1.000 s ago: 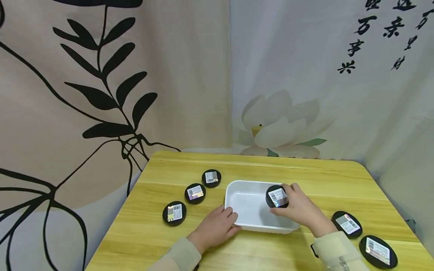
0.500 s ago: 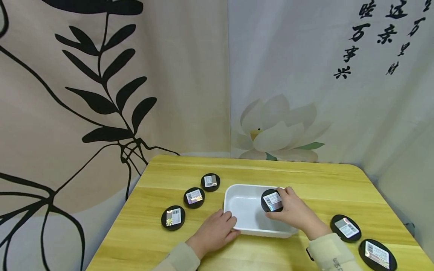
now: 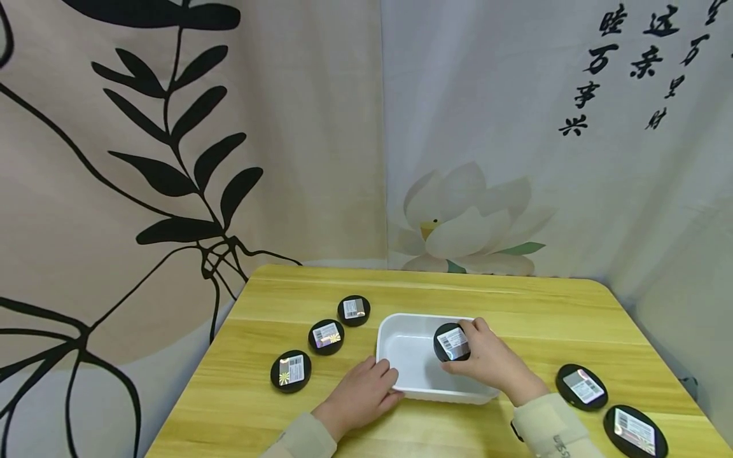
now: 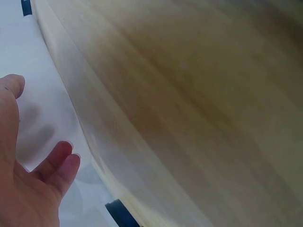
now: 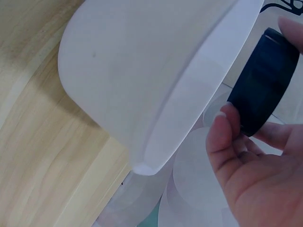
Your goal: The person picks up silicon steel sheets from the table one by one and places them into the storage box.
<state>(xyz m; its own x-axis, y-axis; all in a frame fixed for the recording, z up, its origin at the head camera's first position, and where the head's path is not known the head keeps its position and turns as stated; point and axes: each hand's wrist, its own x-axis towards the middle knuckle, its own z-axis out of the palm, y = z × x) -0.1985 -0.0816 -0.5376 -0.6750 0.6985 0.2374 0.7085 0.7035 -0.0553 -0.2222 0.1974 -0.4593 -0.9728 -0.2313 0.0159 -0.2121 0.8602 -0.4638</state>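
A flat, round black container (image 3: 451,343) with a barcode label is pinched at its edge between the thumb and fingers of my right hand (image 3: 497,361). In the head view it hangs over the right half of a white rectangular tray (image 3: 403,356). Seen from the right wrist, the container's dark side (image 5: 265,80) stands clear of the tray's rim, and the tray wall (image 5: 132,61) fills the upper middle. My left hand (image 3: 364,391) grips the tray's near left corner, thumb along the front side. The left wrist view shows its curled fingers (image 4: 59,168) beside a white surface.
Several similar containers lie label up on the yellow wooden table (image 3: 469,432): three left of the tray, including the nearest one (image 3: 291,371), and two at the right, one (image 3: 581,387) beside my right sleeve. A printed curtain (image 3: 321,159) hangs behind the table.
My right hand has carried the black container a little leftward over the tray. The left hand keeps its place at the tray corner. The whole head view has shifted slightly downward.
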